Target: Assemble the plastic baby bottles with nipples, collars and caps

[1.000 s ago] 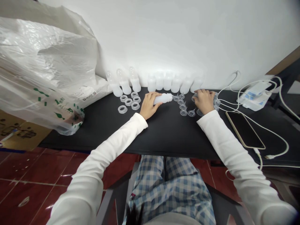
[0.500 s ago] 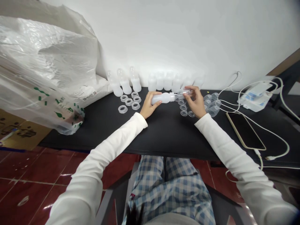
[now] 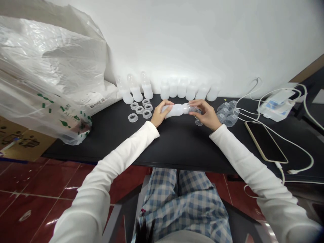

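Note:
My left hand (image 3: 159, 114) grips a frosted white plastic bottle (image 3: 176, 110) lying on its side above the tabletop. My right hand (image 3: 205, 114) holds a clear plastic piece (image 3: 192, 108) against the bottle's neck end, and its fingers partly hide the join. Just below my right hand lies a small clear part (image 3: 198, 122). Several clear funnel-shaped plastic pieces (image 3: 227, 113) sit to the right of that hand. Several translucent rings (image 3: 139, 110) lie to the left of my left hand.
Several frosted bottles (image 3: 187, 90) stand in a row along the white wall, behind a black table (image 3: 177, 148). A plastic bag (image 3: 50, 64) bulges at left. A phone (image 3: 265, 141) and a white device with cables (image 3: 277, 107) lie at right.
My right hand has moved from the clear pieces at right to the bottle's neck, carrying a clear piece. The bottle has lifted slightly, and the hands have drawn closer together.

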